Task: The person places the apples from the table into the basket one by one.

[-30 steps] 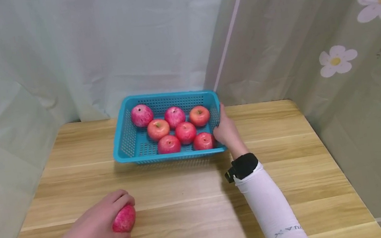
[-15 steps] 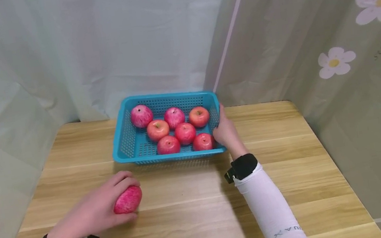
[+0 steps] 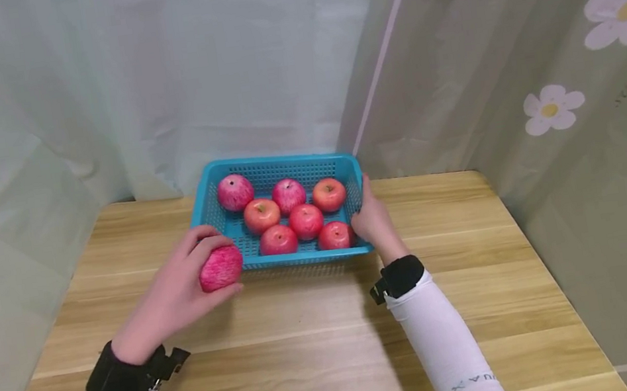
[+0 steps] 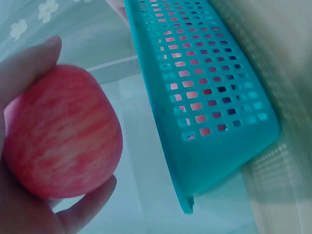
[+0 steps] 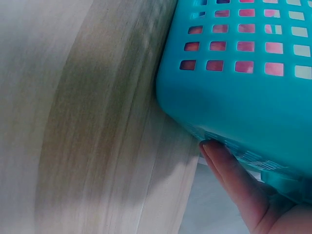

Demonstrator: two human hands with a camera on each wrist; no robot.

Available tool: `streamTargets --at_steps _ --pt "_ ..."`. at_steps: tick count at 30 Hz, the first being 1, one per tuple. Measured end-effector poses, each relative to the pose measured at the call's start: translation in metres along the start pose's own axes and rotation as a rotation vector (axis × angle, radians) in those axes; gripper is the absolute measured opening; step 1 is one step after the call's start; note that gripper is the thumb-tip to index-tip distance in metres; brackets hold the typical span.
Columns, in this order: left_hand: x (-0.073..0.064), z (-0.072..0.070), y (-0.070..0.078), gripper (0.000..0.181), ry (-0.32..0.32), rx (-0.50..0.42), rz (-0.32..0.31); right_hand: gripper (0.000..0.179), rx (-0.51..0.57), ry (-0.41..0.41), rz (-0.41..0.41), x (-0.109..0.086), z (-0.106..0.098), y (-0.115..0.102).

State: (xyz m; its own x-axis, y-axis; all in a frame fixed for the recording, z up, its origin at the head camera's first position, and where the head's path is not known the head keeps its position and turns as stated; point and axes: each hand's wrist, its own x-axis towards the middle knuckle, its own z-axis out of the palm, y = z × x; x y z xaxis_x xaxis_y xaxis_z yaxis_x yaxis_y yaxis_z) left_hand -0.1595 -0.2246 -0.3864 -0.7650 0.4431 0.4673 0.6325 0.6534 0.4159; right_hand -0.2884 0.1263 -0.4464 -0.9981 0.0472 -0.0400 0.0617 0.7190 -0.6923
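Note:
My left hand [image 3: 173,292] grips a streaky red apple [image 3: 221,268] between thumb and fingers, raised at the front left corner of a blue plastic basket [image 3: 298,259]. In the left wrist view the apple [image 4: 66,134] fills the grasp, and the basket's perforated wall [image 4: 214,141] stands beside it, apart. Several red apples [image 3: 306,221] lie inside the basket, mostly in its middle and right part. At the basket's right end my right hand [image 3: 375,217] holds the side by the rim. From the right wrist, fingers [image 5: 234,180] lie along the outer end wall.
The basket sits at the back of a wooden table [image 3: 314,369], close to a pale curtain [image 3: 247,64]. More curtain with printed flowers [image 3: 554,108] hangs along the right side. Black bands [image 3: 401,275] wrap both wrists.
The left hand has carried the apple up from the table's front left, away and rightward to the basket's front left corner. The right hand keeps its place on the basket.

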Motion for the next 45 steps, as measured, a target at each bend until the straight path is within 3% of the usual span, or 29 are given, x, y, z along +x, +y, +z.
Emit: streamTargets --at_steps 8,12,20,30,37,45 --pt "0.034 0.014 -0.01 0.071 0.04 0.031 -0.048 0.094 -0.003 0.007 -0.002 0.001 -0.002 0.002" --pt "0.044 0.027 -0.02 0.071 0.024 0.068 -0.098 0.093 -0.001 0.012 -0.01 0.001 -0.001 0.002" --pt "0.048 0.05 -0.034 0.064 -0.061 0.093 -0.256 0.092 -0.017 0.008 -0.015 0.0 0.001 -0.001" --pt "0.047 0.064 -0.042 0.052 -0.106 0.127 -0.293 0.093 0.004 0.009 -0.009 0.001 0.0 0.0" --pt "0.048 0.067 -0.048 0.044 -0.258 0.244 -0.312 0.092 0.0 0.006 -0.012 0.0 0.001 -0.001" --pt "0.055 0.063 -0.046 0.053 -0.427 0.196 -0.381 0.092 0.008 0.008 -0.002 0.002 0.001 0.001"
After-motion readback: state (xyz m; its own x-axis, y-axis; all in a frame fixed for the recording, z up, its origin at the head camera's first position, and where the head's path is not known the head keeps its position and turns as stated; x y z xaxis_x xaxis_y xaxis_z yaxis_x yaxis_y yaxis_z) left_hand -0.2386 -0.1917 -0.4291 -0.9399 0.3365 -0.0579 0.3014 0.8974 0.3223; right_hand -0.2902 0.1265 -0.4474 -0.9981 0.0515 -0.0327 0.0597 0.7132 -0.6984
